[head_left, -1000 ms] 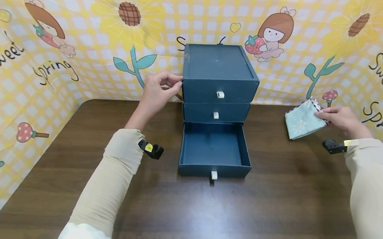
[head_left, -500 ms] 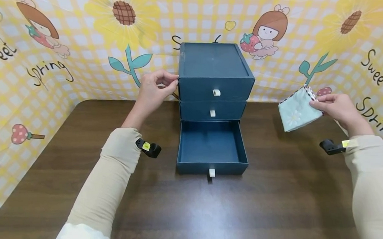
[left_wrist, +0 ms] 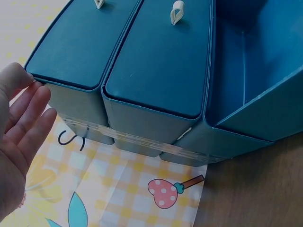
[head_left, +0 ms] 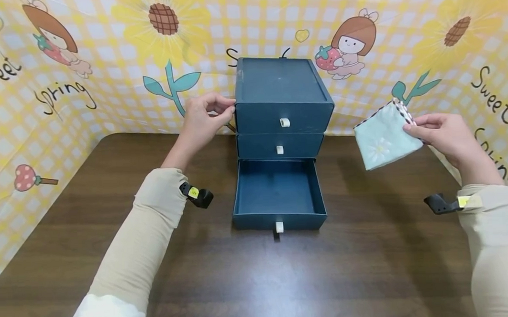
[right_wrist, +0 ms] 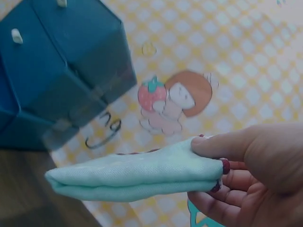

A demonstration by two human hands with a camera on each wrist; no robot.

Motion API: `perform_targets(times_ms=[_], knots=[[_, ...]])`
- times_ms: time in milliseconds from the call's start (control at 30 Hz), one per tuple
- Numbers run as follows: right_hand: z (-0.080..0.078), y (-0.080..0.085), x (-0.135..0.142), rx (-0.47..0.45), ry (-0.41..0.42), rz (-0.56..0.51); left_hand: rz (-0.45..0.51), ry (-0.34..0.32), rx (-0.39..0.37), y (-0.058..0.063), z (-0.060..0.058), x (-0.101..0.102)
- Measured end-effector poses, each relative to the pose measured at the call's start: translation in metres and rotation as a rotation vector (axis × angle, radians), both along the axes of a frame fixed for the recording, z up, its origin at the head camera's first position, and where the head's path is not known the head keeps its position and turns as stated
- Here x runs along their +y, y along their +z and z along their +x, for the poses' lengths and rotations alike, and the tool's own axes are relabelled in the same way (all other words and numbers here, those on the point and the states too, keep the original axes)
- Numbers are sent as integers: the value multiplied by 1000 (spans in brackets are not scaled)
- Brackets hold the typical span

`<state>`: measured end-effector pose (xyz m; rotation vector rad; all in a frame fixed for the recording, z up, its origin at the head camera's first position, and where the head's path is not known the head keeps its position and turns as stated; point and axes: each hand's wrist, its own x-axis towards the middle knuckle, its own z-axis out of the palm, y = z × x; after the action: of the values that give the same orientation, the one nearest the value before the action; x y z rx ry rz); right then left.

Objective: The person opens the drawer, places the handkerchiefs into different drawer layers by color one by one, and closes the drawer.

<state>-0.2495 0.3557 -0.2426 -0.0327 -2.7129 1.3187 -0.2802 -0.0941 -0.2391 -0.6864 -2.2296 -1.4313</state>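
Note:
A dark blue drawer unit [head_left: 283, 80] stands at the back of the table, three drawers high. Its bottom drawer [head_left: 259, 221] is pulled out, and nothing lies inside. My left hand [head_left: 203, 119] holds the unit's upper left front edge between thumb and fingertips; the left wrist view shows the fingertips [left_wrist: 41, 92] at that corner. To the right, my right hand [head_left: 451, 136] pinches a folded light-green cloth [head_left: 384, 142] with a white flower and a checked border, raised above the table. The right wrist view shows the cloth [right_wrist: 137, 175] edge-on, folded in layers, thumb on top.
White pull tabs mark each drawer, including the top tab [head_left: 284, 123]. A yellow checked backdrop [head_left: 114, 51] with printed flowers and figures stands behind and beside the brown wooden table [head_left: 260, 282]. Clear tape [left_wrist: 142, 138] runs along the unit's side.
My right hand has lifted the cloth off the table area and brought it up and slightly left. The left hand stays at the unit's edge; the head view has shifted slightly.

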Motion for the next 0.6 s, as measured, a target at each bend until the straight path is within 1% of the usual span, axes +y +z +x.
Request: perform_targets(times_ms=[133, 233, 300, 500, 600], knots=[[6, 4, -12, 26, 7, -59, 5, 3, -16, 2, 2, 0], [10, 4, -21, 51, 25, -37, 14, -1, -26, 1, 1, 0], [14, 5, -25, 59, 41, -1, 19, -4, -30, 1, 1, 0], [27, 8, -37, 100, 67, 158, 31, -11, -28, 1, 1, 1], [33, 9, -42, 109, 86, 183, 33, -12, -20, 0, 1, 2]])
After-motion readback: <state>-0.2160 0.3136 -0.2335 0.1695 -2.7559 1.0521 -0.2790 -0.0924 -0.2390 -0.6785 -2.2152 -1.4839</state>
